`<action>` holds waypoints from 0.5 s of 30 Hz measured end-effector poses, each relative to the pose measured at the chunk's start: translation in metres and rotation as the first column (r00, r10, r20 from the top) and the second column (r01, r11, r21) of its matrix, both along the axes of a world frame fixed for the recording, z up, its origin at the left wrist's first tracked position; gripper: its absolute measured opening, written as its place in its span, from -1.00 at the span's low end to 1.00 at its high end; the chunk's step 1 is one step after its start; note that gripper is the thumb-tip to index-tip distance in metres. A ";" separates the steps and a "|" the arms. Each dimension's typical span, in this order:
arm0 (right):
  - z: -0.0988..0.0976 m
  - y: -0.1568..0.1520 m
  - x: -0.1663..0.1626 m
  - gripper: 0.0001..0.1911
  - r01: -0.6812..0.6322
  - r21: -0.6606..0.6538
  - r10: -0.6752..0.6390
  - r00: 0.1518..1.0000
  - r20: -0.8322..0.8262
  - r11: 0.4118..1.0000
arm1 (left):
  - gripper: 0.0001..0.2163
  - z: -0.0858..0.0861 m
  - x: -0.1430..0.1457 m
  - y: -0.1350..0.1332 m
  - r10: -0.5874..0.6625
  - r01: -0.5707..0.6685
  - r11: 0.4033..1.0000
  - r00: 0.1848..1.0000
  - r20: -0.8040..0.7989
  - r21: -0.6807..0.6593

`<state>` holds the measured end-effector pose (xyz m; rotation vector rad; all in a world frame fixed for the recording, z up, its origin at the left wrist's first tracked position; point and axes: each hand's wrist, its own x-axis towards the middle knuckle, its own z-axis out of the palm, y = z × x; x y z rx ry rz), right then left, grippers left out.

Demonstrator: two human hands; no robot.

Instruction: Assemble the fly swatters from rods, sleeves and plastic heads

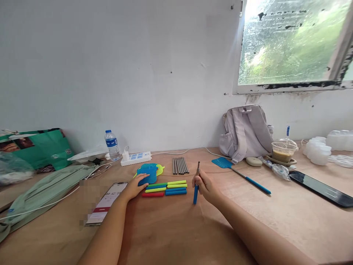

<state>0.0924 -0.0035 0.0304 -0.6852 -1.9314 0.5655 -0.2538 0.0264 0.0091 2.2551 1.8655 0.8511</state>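
Note:
My right hand (204, 187) is closed around a blue fly swatter handle (195, 195) with a metal rod (198, 167) sticking up from it. The handle is upright, its lower end at the tabletop. On the left, my left hand (135, 188) rests with fingers apart on a blue mesh swatter head (147, 173). Beneath that lies a yellow-green swatter head (160, 169). Just right of this hand are rows of yellow handles (177, 182), blue handles (175, 191), a green handle and a red handle (153, 195). Several metal rods (180, 166) lie behind them.
An assembled blue fly swatter (242, 175) lies to the right, near a backpack (245, 132), a drink cup (284, 151) and a black phone (321, 188). Leftward are a lit phone (107, 202), a power strip (136, 158), a water bottle (111, 145) and a green bag (41, 149).

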 end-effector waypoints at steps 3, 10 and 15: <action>0.000 0.000 0.000 -0.67 -0.004 0.003 0.004 1.000 0.022 1.000 | -0.56 0.003 0.000 0.000 -0.019 0.018 1.000 1.000 0.022 0.007; 0.000 -0.001 -0.004 -0.68 -0.040 0.007 0.040 0.999 0.015 0.999 | -0.65 0.006 0.010 -0.002 0.103 -0.115 0.990 0.986 0.132 0.084; 0.001 -0.004 -0.001 -0.68 -0.057 0.022 0.056 0.997 0.062 0.998 | -0.62 0.010 0.014 -0.004 0.273 -0.331 0.935 0.902 0.336 0.131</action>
